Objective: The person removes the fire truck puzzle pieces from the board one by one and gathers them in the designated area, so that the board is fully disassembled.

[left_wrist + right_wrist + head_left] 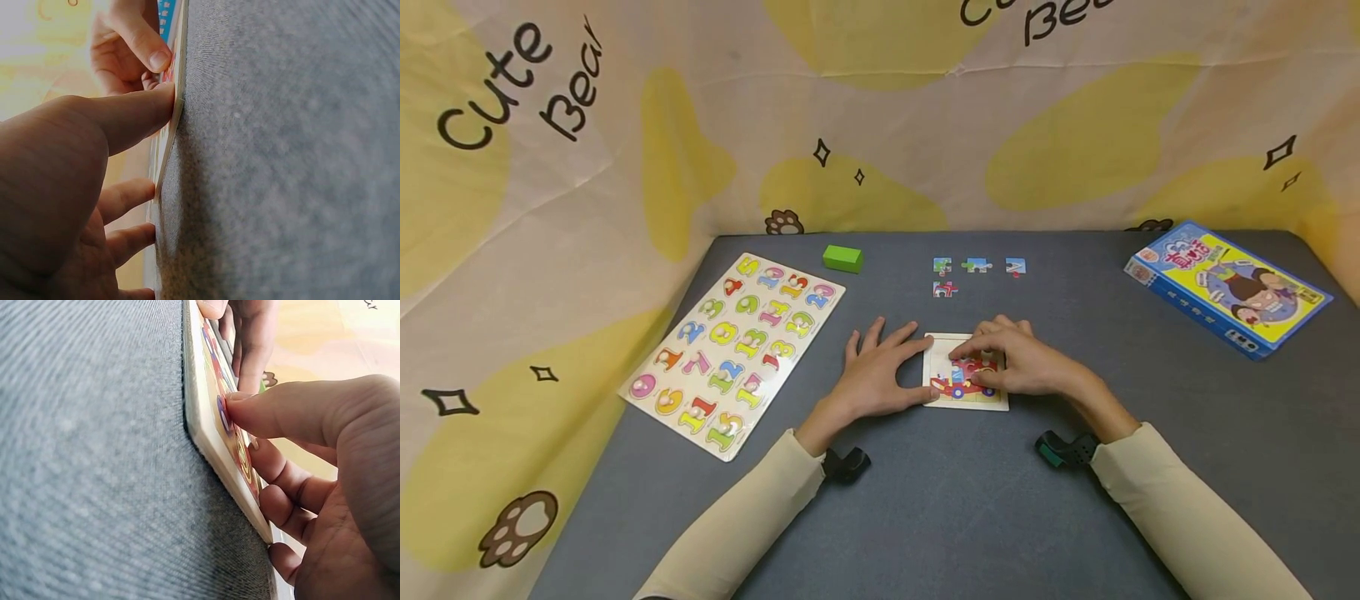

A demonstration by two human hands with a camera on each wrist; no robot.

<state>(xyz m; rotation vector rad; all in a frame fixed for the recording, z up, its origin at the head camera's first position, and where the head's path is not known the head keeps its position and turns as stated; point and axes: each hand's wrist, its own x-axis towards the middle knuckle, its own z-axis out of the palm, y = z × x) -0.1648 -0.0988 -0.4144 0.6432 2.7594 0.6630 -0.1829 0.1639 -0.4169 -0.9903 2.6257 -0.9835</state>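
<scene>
Just below and right of the head view's centre, a jigsaw board (966,404) is touched at its left edge by the splayed left hand (874,379). Its picture is touched by the right hand (1028,358); whether a piece is pinched cannot be told.

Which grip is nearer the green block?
Left. Left grip sits nearside of the green block, slightly right; right grip is farther right, over the puzzle board.
</scene>
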